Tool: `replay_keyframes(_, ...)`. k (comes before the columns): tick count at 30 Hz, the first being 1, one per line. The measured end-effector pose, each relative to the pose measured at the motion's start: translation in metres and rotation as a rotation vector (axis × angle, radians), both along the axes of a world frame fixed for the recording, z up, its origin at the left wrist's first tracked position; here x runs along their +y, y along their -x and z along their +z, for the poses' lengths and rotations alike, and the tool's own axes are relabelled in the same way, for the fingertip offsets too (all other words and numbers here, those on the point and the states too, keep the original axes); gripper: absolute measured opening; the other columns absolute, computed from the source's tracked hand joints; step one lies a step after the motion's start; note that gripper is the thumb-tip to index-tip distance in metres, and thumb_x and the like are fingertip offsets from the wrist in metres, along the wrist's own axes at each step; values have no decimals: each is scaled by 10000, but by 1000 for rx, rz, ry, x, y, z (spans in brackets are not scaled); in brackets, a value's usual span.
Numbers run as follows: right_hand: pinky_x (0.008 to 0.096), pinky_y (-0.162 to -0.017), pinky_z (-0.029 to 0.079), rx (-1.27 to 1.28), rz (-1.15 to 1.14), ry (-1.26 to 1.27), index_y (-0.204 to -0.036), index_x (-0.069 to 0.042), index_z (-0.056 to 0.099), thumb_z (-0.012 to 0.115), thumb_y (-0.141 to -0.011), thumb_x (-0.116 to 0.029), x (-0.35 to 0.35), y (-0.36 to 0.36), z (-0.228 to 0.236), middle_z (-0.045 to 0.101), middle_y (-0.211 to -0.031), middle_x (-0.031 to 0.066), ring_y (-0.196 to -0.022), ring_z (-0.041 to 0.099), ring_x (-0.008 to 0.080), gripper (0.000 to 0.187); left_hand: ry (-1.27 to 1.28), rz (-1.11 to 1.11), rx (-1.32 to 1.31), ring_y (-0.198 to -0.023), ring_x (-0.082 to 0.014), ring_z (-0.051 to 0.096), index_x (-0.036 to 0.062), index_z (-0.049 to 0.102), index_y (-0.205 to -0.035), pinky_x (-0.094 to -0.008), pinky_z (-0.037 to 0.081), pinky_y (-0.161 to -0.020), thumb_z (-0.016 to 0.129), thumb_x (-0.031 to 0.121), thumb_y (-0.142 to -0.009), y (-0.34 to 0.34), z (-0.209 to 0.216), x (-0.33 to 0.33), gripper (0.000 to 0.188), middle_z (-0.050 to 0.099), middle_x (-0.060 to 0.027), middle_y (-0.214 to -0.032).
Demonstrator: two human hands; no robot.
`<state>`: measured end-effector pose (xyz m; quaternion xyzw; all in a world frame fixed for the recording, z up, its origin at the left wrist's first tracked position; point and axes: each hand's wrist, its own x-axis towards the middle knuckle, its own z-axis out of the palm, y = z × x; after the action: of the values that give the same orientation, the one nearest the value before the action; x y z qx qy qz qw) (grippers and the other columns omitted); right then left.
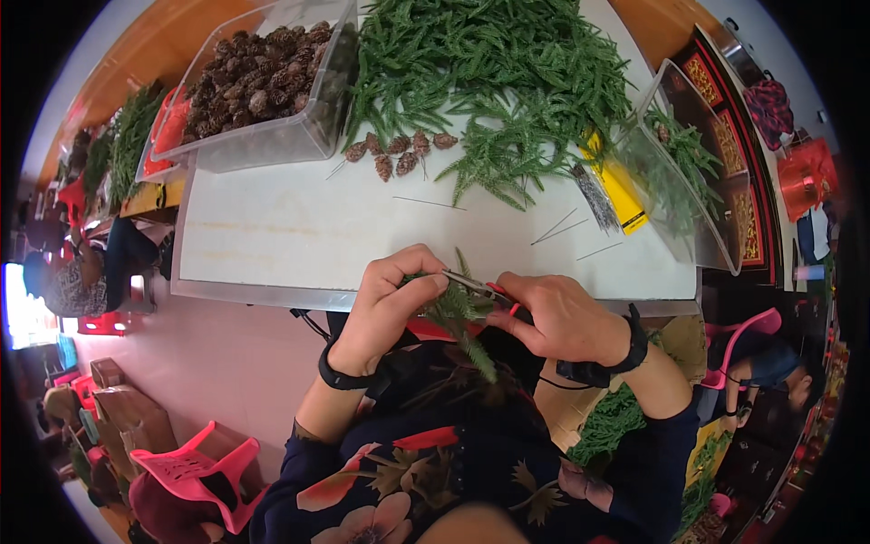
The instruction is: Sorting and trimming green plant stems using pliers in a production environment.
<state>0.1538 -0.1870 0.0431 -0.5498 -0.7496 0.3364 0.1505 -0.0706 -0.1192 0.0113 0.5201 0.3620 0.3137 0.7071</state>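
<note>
Just off the table's near edge, my left hand (pixel 385 308) pinches a green artificial pine sprig (pixel 473 352), whose needled tips hang below and poke up between my hands. My right hand (pixel 571 317) is closed round red-handled pliers (pixel 482 287). Their jaws reach to my left thumb and fingertip, at the sprig's upper end. What exactly sits between the jaws is too small to make out. Beyond my hands, a thin wire (pixel 428 202) lies on the white table (pixel 299 245). Several small pine cones (pixel 405 163) lie in a cluster farther back.
A clear bin of pine cones (pixel 263 86) stands back left; a heap of green sprigs (pixel 489 72) fills the back. At right are a wire bundle (pixel 594 195), a yellow packet (pixel 621 195) and a tilted clear bin (pixel 693 172). Other people sit far left and far right.
</note>
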Motion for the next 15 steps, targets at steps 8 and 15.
replay_keyframes(8, 445, -653, 482, -81, -10, 5, -1017, -8, 566, 690, -853, -185, -10, 3, 10, 635, -830, 182, -767, 620, 390, 272, 167, -126, -181, -681, -38, 449, -17, 606, -906, -192, 322, -605, 556, 5, -818, 4, -2, -4, 104, 547, 22, -808)
replay_keyframes(15, 438, -654, 486, -14, -3, -117, -1013, -20, 560, 696, -839, -177, -3, 4, 8, 629, -839, 160, -771, 616, 392, 271, 62, -89, -95, -739, -51, 505, -24, 616, -958, -189, 372, -648, 567, 3, -809, 9, 3, -1, 159, 599, 7, -876)
